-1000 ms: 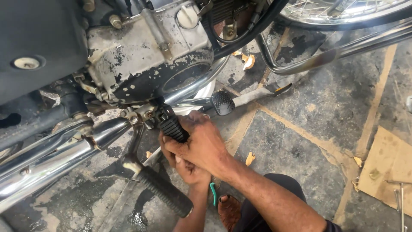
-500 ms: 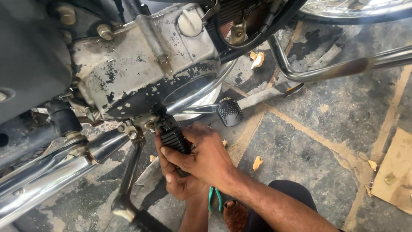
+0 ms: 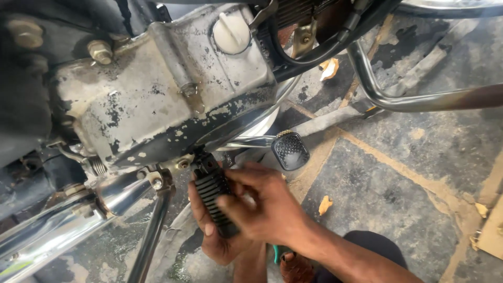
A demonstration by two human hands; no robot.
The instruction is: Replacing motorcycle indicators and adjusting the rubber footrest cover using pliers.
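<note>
Footpeg rubber: one ribbed black footpeg (image 3: pixel 212 191), chunky and rectangular with raised cross ridges, sticking out from just under the engine case and angled down toward the camera. Sits right between both hands.
Left hand: left hand (image 3: pixel 212 233) comes up from below, thumb laid along the left edge of the peg and the rest of the hand wrapped under it, so it's closed around the peg.
Right hand: right hand (image 3: pixel 264 207) comes in from the right, fingers curled over the top and right side of the peg, pressing on the ribs. Two hands total, both on the same peg.
Brake pedal: one black pedal pad (image 3: pixel 290 150) with a dotted grip pattern on a chrome lever, just beside the right hand's fingers, not touching as far as I can see.
Engine case: one grey casing (image 3: pixel 157 99), paint flaking badly, black patches everywhere, with a round white filler cap (image 3: pixel 231 33) on top.
Exhaust: one shiny chrome pipe (image 3: pixel 57 230) running off to the lower left.
Stand: one thin dark metal leg (image 3: pixel 149 241) going down beside the left hand.
Crash bar: one bent metal tube (image 3: pixel 408 99) upper right.
Floor: rough grey paved floor (image 3: pixel 398 194), with a few small yellowish scraps on it.
</note>
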